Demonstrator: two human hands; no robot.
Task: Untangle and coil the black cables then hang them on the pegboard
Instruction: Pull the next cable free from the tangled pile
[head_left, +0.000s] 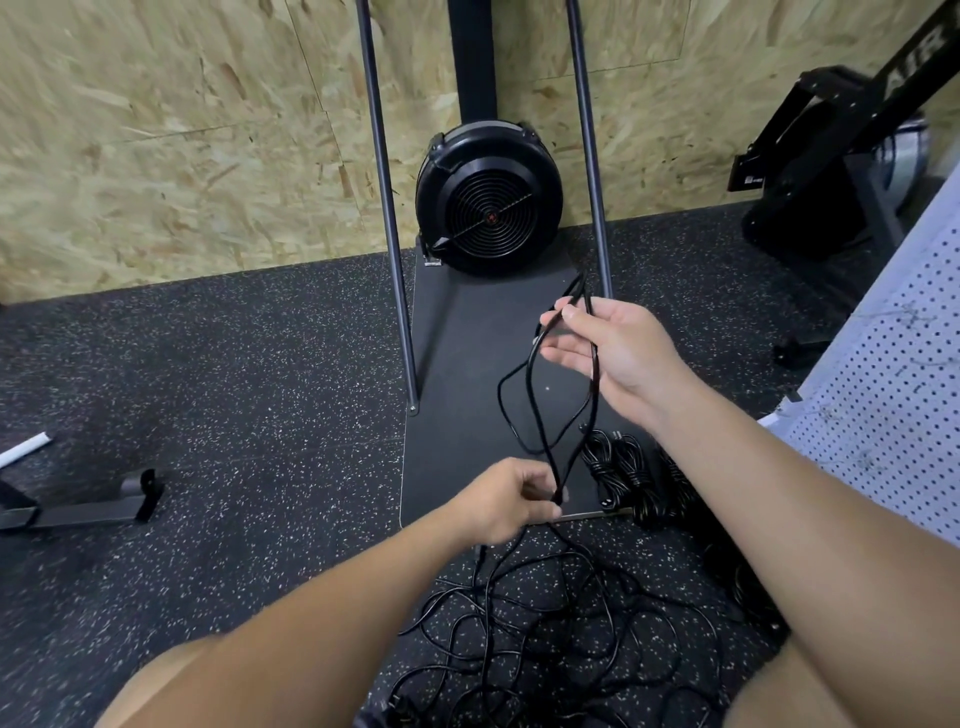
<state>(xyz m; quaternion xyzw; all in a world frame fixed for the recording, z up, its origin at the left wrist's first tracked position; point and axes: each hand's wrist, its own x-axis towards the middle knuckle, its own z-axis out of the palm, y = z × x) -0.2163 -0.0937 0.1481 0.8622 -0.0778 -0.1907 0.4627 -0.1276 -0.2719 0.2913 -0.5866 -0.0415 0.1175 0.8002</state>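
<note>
1. Bottom of frame: a loose tangle (545, 639) of black cable lies on the speckled floor (234, 389) between the person's knees. Strands cross and loop over one another; ends cannot be traced.
2. Lower centre: the left hand (501, 501) reaches in from the lower left, forearm extended, back of hand up. Fingers are curled, pinching the lower end of a cable loop (558, 395) at the near edge of a dark mat (467, 364). The cable runs down from this hand into the tangle.
3. Right of centre: the right hand (613, 348) is held higher, forearm entering from the lower right. Thumb and forefinger pinch the top of the loop; the remaining fingers are spread loosely beneath, palm turned left. A short bend of cable stands up above the pinch.
4. The loop hangs between the two hands in long narrow strands, with one wider bight bulging left over the mat.
5. Just right of the left hand, under the right forearm: wound cable bundles (628, 478) lie side by side at the mat's near right corner. The count is uncertain, as the forearm hides part.
6. Right edge: a white pegboard (893, 410) leans in, its lower part in view.
7. Upper centre: a black fan unit (488, 200) stands at the mat's far end against a chipboard wall (156, 130), flanked by two slanted metal poles (387, 208).
</note>
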